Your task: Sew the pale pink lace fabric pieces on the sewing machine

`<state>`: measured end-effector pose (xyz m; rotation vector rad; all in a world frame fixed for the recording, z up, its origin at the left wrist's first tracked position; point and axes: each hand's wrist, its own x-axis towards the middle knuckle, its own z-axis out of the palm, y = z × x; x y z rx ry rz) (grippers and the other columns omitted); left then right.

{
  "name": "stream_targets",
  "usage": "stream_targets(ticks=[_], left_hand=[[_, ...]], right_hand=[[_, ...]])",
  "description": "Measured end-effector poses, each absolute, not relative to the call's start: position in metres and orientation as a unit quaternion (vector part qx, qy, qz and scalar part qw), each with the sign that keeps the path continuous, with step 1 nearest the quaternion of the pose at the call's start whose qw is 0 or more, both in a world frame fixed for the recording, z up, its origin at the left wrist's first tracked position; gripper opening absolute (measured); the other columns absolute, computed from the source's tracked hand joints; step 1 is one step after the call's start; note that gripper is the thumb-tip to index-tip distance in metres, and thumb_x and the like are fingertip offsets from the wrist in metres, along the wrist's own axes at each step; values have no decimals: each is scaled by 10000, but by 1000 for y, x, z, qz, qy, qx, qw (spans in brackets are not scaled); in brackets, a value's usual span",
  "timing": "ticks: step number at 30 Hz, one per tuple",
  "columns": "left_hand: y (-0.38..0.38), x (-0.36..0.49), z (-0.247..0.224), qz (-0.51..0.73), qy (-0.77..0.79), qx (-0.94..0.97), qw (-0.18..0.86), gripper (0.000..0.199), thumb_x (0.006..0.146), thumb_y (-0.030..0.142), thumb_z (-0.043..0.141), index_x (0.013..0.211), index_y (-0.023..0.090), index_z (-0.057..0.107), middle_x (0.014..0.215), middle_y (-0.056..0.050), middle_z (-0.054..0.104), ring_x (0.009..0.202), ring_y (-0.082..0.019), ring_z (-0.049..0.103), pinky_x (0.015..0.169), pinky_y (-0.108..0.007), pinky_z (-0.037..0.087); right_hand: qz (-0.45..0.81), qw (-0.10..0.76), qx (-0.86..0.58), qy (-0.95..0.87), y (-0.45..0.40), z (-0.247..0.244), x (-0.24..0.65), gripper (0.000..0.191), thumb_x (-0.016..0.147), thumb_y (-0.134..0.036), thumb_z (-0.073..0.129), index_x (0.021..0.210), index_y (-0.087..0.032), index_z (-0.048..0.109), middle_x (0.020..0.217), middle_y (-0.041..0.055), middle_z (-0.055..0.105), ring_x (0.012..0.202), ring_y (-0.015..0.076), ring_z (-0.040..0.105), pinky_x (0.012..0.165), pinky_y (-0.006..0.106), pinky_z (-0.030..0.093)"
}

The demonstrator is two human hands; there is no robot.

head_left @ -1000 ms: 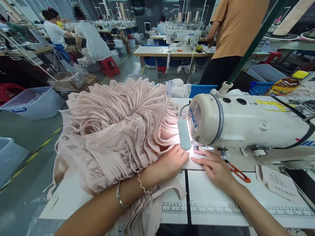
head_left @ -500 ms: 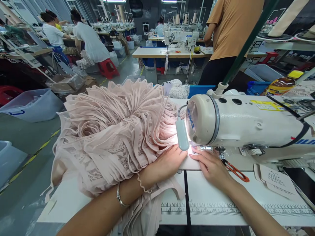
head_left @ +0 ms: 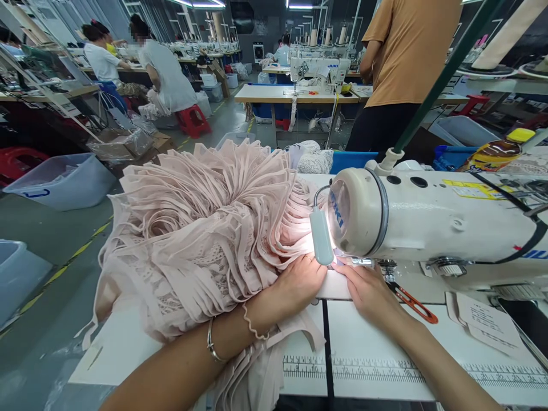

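A thick stack of pale pink lace-trimmed garment pieces [head_left: 222, 228] is heaped left of the sewing machine [head_left: 445, 211]. My left hand [head_left: 303, 278] rests at the stack's right edge, its fingers closed on pink fabric below a small lit lamp [head_left: 321, 237]. Its fingertips are partly hidden by the lamp. On the machine bed, my right hand [head_left: 363, 288] lies with fingers stretched toward the needle area, touching the cloth there. The machine head hides the needle and part of those fingers. Orange-handled thread snips [head_left: 415, 305] lie just right of my right hand.
A printed ruler [head_left: 377, 371] runs along the table's front. Paper tags [head_left: 488, 322] and a dark phone-like object [head_left: 528, 325] lie at right. A drink bottle [head_left: 492, 153] is behind the machine. A person in an orange-brown shirt [head_left: 413, 51] stands beyond; plastic bins [head_left: 64, 181] are at left.
The whole view has shifted slightly right in the picture. Both hands stay by the needle area, the right fingers drawn slightly closer to the left hand. A seated person at the back has straightened a little.
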<state>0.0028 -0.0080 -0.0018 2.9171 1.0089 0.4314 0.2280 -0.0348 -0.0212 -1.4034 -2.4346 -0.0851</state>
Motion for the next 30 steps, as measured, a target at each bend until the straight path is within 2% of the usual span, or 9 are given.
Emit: stream_targets(ticks=[5, 8, 11, 14, 16, 17, 22, 26, 30], left_hand=[[-8, 6, 5, 137, 353, 925, 26, 165, 941, 36, 416, 925, 175, 505, 946, -72, 583, 844, -209, 575, 716, -326, 482], [-6, 10, 10, 121, 382, 914, 56, 70, 935, 116, 542, 957, 176, 516, 973, -75, 600, 866, -220, 593, 716, -327, 494], [-4, 14, 12, 114, 409, 901, 92, 164, 899, 191, 668, 975, 173, 524, 940, -64, 614, 851, -218, 605, 709, -314, 492], [-5, 16, 6, 127, 420, 896, 65, 212, 890, 231, 698, 1005, 163, 534, 938, -76, 623, 880, -235, 614, 720, -324, 491], [-8, 17, -2, 116, 413, 903, 16, 138, 926, 226, 637, 1000, 149, 550, 963, -109, 631, 916, -260, 619, 725, -349, 491], [-9, 17, -6, 104, 402, 910, -7, 75, 949, 201, 582, 986, 140, 559, 961, -123, 633, 917, -265, 621, 717, -356, 489], [-3, 17, -5, 99, 393, 914, -18, 191, 918, 26, 412, 922, 144, 562, 868, -105, 622, 823, -235, 611, 675, -339, 480], [11, 14, 10, 162, 403, 899, 58, 104, 952, 134, 484, 881, 178, 545, 879, -62, 609, 846, -211, 575, 767, -328, 501], [15, 11, 15, 191, 385, 898, 93, 84, 945, 156, 536, 866, 182, 546, 942, -53, 611, 917, -202, 545, 857, -321, 493]], right_hand=[[-70, 147, -491, -856, -35, -32, 229, 605, 842, -43, 344, 1336, -273, 608, 1217, 51, 708, 1012, 220, 672, 848, 379, 553], [-95, 142, -492, -854, -35, -33, 229, 624, 803, -13, 329, 1312, -243, 607, 1191, 65, 715, 1014, 224, 664, 837, 375, 537], [-98, 139, -500, -849, -33, -33, 229, 590, 812, -13, 338, 1300, -229, 589, 1182, 74, 714, 984, 222, 662, 817, 361, 516], [-118, 135, -510, -841, -26, -37, 231, 492, 834, -50, 370, 1245, -181, 607, 896, 94, 735, 802, 234, 656, 747, 367, 497], [-136, 142, -510, -837, -21, -42, 233, 434, 837, -68, 388, 1176, -180, 634, 667, 60, 665, 637, 222, 603, 672, 355, 476], [-139, 147, -507, -838, -19, -44, 234, 424, 839, -72, 390, 1159, -197, 639, 633, 46, 645, 597, 214, 579, 656, 348, 470], [-140, 158, -508, -835, -17, -39, 230, 469, 862, -38, 367, 1183, -274, 614, 829, 40, 702, 712, 211, 605, 738, 347, 476], [-159, 98, -521, -833, -22, -27, 223, 471, 780, 34, 397, 1068, -231, 660, 813, 65, 683, 668, 192, 583, 657, 309, 444], [-148, 59, -511, -845, -27, -20, 220, 500, 732, 74, 370, 1012, -209, 671, 796, 53, 653, 674, 175, 559, 669, 292, 450]])
